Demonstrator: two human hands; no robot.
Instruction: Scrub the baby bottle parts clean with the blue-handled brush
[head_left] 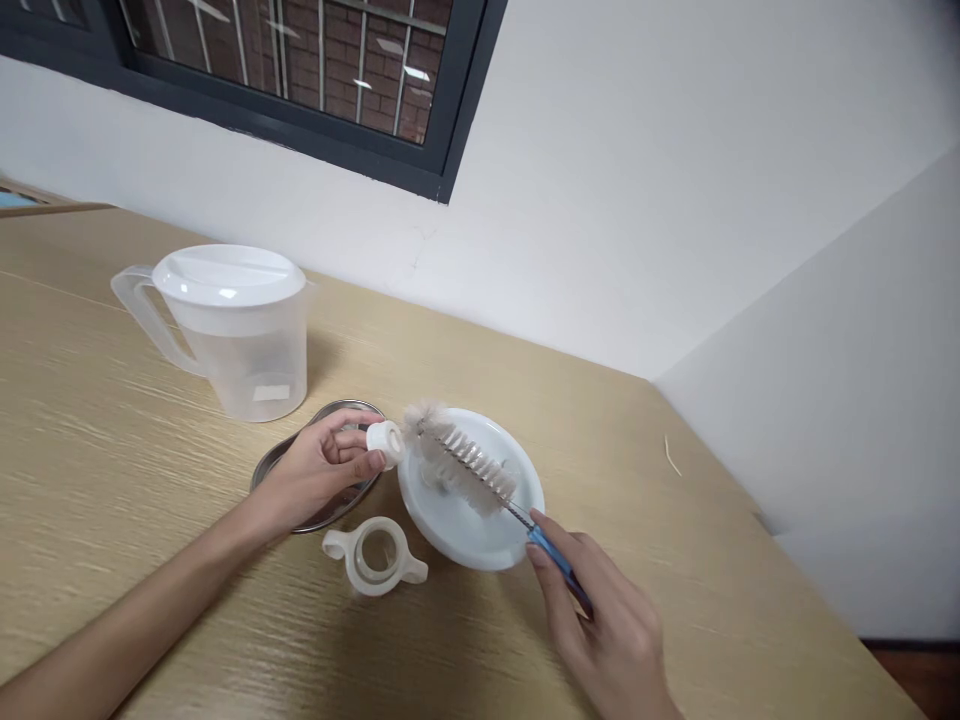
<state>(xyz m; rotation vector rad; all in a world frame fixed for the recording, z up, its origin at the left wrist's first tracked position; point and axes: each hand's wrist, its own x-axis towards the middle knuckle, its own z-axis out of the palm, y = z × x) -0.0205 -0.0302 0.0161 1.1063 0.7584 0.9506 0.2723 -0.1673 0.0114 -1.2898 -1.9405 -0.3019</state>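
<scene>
Between its thumb and fingers my left hand (pixel 322 468) pinches a small white plastic cap (pixel 385 443), over the metal tray. My right hand (pixel 607 620) grips the blue handle of a bottle brush (pixel 472 465). The brush's white bristles lie over a white bowl (pixel 469 545), and their tip is close to the cap; whether they touch I cannot tell. Something clear, partly hidden by the bristles, sits in the bowl. In front of the tray stands a two-handled baby bottle (pixel 376 556), open at the top, with pale handles at both sides.
A lidded clear plastic pitcher (pixel 247 340) stands behind the tray on the left. The oval metal tray (pixel 330 518) lies partly under my left hand. A thin pale strip (pixel 672 456) lies on the wooden table (pixel 720 590) at the right. Walls and a barred window (pixel 322 70) bound the back.
</scene>
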